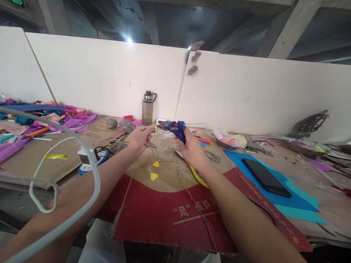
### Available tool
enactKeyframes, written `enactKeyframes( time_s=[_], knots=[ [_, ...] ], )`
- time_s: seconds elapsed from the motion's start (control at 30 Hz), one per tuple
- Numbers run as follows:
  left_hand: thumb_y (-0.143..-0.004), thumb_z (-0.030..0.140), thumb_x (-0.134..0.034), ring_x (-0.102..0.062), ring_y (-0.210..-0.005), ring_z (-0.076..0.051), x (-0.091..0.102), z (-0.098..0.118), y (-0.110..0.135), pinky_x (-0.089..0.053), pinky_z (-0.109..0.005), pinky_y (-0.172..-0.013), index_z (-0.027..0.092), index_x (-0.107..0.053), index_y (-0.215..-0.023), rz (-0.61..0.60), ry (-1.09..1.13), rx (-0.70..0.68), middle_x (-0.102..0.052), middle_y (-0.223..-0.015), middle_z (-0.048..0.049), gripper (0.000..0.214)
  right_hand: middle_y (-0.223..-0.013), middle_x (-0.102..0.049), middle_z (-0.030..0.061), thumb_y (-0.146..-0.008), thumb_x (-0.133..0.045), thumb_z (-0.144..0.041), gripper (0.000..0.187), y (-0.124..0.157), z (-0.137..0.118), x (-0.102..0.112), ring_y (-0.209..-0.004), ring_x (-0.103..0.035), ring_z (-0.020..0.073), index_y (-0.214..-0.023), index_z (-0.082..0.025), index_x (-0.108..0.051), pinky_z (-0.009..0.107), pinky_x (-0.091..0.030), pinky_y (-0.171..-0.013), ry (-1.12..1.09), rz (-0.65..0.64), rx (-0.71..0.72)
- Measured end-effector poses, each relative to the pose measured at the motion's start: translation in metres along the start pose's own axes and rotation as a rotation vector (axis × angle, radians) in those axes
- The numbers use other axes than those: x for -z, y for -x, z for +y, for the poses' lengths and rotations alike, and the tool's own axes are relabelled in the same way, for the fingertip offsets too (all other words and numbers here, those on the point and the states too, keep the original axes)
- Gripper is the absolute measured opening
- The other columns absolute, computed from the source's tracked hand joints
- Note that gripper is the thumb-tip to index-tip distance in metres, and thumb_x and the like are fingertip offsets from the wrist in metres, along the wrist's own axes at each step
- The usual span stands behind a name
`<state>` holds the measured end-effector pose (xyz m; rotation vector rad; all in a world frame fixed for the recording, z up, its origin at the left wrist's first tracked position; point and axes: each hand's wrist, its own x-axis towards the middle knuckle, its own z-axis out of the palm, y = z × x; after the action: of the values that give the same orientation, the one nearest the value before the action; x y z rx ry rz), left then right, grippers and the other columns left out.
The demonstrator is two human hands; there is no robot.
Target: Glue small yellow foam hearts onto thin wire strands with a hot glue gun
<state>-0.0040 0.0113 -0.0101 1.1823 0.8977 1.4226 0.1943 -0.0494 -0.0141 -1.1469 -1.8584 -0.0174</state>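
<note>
A blue hot glue gun (179, 128) is gripped in my right hand (192, 148), its nozzle pointing left and a clear glue stick (195, 125) jutting from its back. Pinched between the fingertips of my left hand (140, 139) is a small yellow piece (156, 128), close to the nozzle; whether they touch I cannot tell. Below, a yellow paper heart (154, 176) and a smaller yellow heart (156, 164) lie on the cardboard (170, 186). A thin grey cord (192, 197) trails across it. Scissors with yellow handles (197, 176) lie partly hidden under my right forearm.
A water bottle (147, 109) stands against the white partition (95, 73). Left are crumpled coloured papers (74, 118), a charger (88, 156) and a white cable (94, 175) looping near the camera. Right, a black phone (265, 177) rests on blue sheets (298, 202), near a bowl (229, 145).
</note>
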Motion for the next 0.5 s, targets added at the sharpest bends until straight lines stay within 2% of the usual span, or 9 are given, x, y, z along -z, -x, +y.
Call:
enactKeyframes(
  time_s=[0.5],
  knots=[
    [-0.062,0.037,-0.075,-0.033,-0.043,-0.002,0.0007,-0.0028,-0.001,-0.012,-0.02,-0.037,0.015,-0.062,-0.07,-0.004,-0.046,-0.008,-0.058,-0.067,0.0009,0.026,-0.107,-0.065,0.0145,-0.089,-0.044,-0.026,0.035,0.0009,-0.0014,-0.0005,-0.094,-0.061,0.0273,-0.123,-0.018,-0.048,0.043,-0.048,-0.084,0.005,-0.001,-0.004]
  ],
)
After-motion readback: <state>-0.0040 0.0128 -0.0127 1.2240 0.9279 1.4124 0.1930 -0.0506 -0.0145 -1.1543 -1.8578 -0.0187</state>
